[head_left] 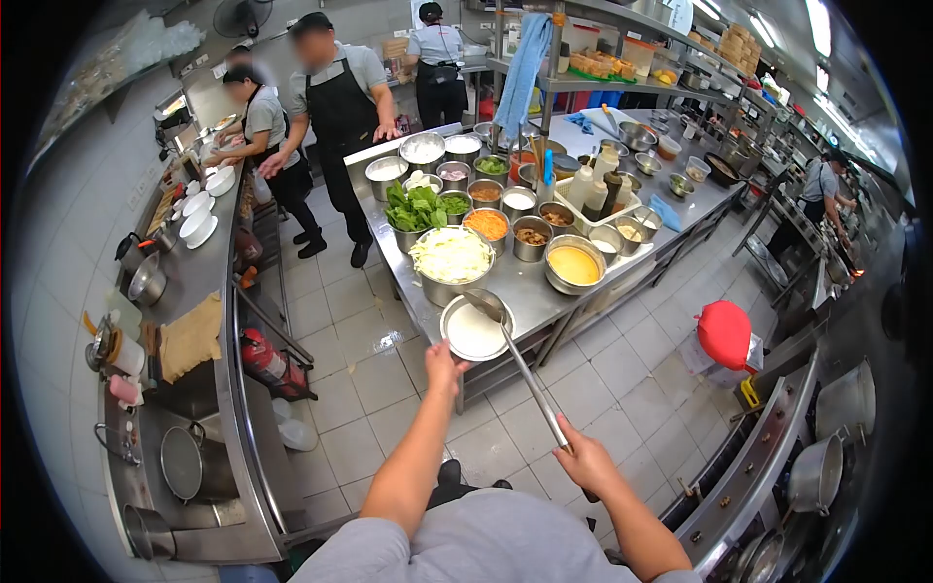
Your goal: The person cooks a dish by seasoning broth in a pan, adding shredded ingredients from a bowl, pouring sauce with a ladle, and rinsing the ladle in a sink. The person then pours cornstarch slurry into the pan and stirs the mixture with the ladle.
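My right hand [588, 462] is wrapped around the long handle of a metal ladle [532, 377]. The ladle's round head rests over the far rim of a metal bowl [476, 327] with a smooth white content. At the near left side of that bowl, my left hand [444, 367] grips its rim, with some fingers hidden. The bowl is at the corner of the steel table. Just behind it stands a pot heaped with pale shredded vegetable [451, 255]. To its right is a bowl of yellow liquid [573, 264].
Steel containers hold leafy greens [415, 206], shredded orange food [486, 225] and other ingredients. Squeeze bottles [595, 189] stand in a tray. A sink counter [199, 389] runs along the left, a stove [739, 486] at lower right. Co-workers [335, 107] stand beyond the table. A red-covered bin [724, 335] sits on the floor.
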The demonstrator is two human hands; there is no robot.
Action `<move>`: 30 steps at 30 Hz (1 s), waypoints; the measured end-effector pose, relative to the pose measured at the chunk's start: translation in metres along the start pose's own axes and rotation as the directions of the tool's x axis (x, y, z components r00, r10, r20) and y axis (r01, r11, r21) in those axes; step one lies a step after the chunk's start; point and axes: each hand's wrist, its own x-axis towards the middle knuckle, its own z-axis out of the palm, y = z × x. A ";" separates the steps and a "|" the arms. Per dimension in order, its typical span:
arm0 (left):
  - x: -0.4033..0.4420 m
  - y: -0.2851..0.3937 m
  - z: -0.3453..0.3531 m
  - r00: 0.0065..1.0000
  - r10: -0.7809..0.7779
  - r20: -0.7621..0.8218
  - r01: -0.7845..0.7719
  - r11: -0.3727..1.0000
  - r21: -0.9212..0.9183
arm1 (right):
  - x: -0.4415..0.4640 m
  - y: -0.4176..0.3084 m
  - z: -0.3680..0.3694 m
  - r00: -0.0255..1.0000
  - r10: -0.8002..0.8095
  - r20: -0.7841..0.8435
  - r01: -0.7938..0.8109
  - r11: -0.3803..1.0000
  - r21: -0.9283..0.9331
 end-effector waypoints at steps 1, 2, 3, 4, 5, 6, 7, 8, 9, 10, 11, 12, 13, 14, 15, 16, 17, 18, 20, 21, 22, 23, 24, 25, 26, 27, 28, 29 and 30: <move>-0.013 -0.007 0.006 0.997 -0.075 0.037 0.078 0.994 -0.079 | 0.004 -0.003 0.004 1.000 0.001 0.010 -0.001 1.000 0.004; -0.013 -0.018 0.009 0.997 -0.074 0.038 0.077 0.994 -0.079 | 0.007 -0.007 0.006 1.000 0.003 0.020 -0.003 1.000 0.007; -0.013 -0.029 0.012 0.999 -0.029 0.013 0.030 0.995 -0.093 | 0.006 -0.013 0.005 1.000 0.003 0.019 -0.004 1.000 0.007; -0.014 -0.032 0.014 1.000 0.014 -0.013 -0.016 0.994 -0.105 | 0.001 -0.021 0.000 0.997 0.001 0.079 0.000 1.000 -0.014; -0.011 -0.030 0.014 1.000 0.012 -0.014 -0.013 0.994 -0.106 | -0.001 -0.025 -0.002 0.990 0.000 0.139 0.005 0.999 -0.035; -0.005 -0.026 0.013 0.999 -0.003 -0.035 0.000 0.994 -0.108 | -0.004 -0.021 -0.001 0.990 0.002 0.140 0.003 0.999 -0.037; 0.000 -0.021 0.012 0.998 -0.018 -0.056 0.012 0.994 -0.110 | -0.008 -0.014 0.002 0.990 -0.031 0.141 0.040 0.997 -0.067; 0.004 -0.016 0.010 0.999 -0.005 -0.041 0.001 0.995 -0.098 | -0.011 -0.009 0.003 0.988 -0.064 0.142 0.078 0.992 -0.097; 0.010 -0.009 0.008 0.999 -0.006 -0.041 0.002 0.995 -0.098 | -0.013 -0.005 0.002 0.988 -0.064 0.142 0.078 0.992 -0.097; 0.015 -0.002 0.006 1.000 -0.013 -0.014 0.013 1.000 -0.013 | -0.015 -0.001 0.001 0.988 -0.058 0.142 0.074 0.991 -0.112; 0.019 0.003 0.004 1.000 -0.024 0.012 0.023 0.997 0.075 | -0.018 0.003 -0.001 0.989 -0.051 0.142 0.069 0.990 -0.126; 0.024 0.009 0.006 0.999 -0.043 -0.004 0.043 0.994 0.096 | -0.020 0.004 -0.005 0.989 -0.049 0.140 0.067 0.990 -0.125; 0.031 0.012 0.005 0.999 -0.043 -0.001 0.043 0.994 0.097 | -0.022 0.004 -0.011 0.989 -0.040 0.142 0.057 0.991 -0.118; 0.038 0.016 0.003 0.997 -0.065 0.051 0.057 0.989 0.139 | -0.022 0.003 -0.017 0.989 -0.032 0.145 0.049 0.993 -0.112; 0.044 0.018 0.003 0.991 -0.089 0.101 0.070 0.981 0.182 | -0.023 0.005 -0.023 0.989 -0.033 0.143 0.049 0.993 -0.111; 0.046 0.021 0.006 0.997 -0.061 0.046 0.047 0.964 0.263 | -0.024 0.006 -0.030 0.987 0.002 0.162 0.013 0.996 -0.093; 0.051 0.021 0.007 0.997 -0.062 0.046 0.047 0.963 0.264 | -0.024 0.005 -0.036 0.983 0.036 0.181 -0.023 0.997 -0.076; 0.055 0.024 0.009 0.999 -0.026 0.044 0.011 0.947 0.322 | -0.026 0.001 -0.044 0.974 0.099 0.204 -0.088 0.994 -0.060; 0.073 0.017 0.004 0.999 0.003 0.036 -0.018 0.906 0.422 | -0.027 0.008 -0.045 0.978 0.102 0.180 -0.097 0.994 -0.041; 0.081 0.011 0.002 0.999 0.001 0.036 -0.016 0.907 0.422 | -0.027 0.011 -0.044 0.982 0.107 0.155 -0.105 0.994 -0.020; 0.084 0.006 0.002 0.987 0.158 0.018 -0.153 0.918 0.366 | -0.028 0.011 -0.041 0.982 0.109 0.155 -0.107 0.994 -0.020; 0.086 0.000 0.001 0.951 0.309 -0.005 -0.292 0.904 0.313 | -0.027 0.010 -0.037 0.993 0.079 0.090 -0.079 0.997 -0.008; 0.084 -0.009 -0.002 0.951 0.308 0.000 -0.292 0.903 0.314 | -0.025 0.009 -0.032 0.998 0.050 0.023 -0.050 0.999 0.003; 0.052 -0.001 0.005 0.976 0.210 -0.057 -0.198 0.966 0.167 | -0.022 0.009 -0.026 0.998 0.053 0.018 -0.053 0.999 0.005; 0.024 0.004 0.013 0.990 0.103 -0.099 -0.102 0.995 0.011 | -0.018 0.008 -0.020 0.997 0.080 0.017 -0.080 0.996 0.043; 0.005 0.001 0.019 0.990 0.103 -0.096 -0.103 0.995 0.013 | -0.015 0.008 -0.014 0.994 0.106 0.020 -0.107 0.991 0.081; -0.012 -0.005 0.024 0.997 0.013 -0.076 -0.015 1.000 -0.027 | -0.012 0.007 -0.011 0.995 0.091 0.033 -0.093 0.992 0.080; -0.020 -0.015 0.026 0.995 -0.078 -0.055 0.074 0.995 -0.065 | -0.011 0.001 -0.010 0.995 0.092 0.033 -0.095 0.992 0.082; -0.025 -0.022 0.029 0.995 -0.079 -0.054 0.076 0.995 -0.063 | -0.010 -0.006 -0.010 0.996 0.077 0.046 -0.080 0.994 0.077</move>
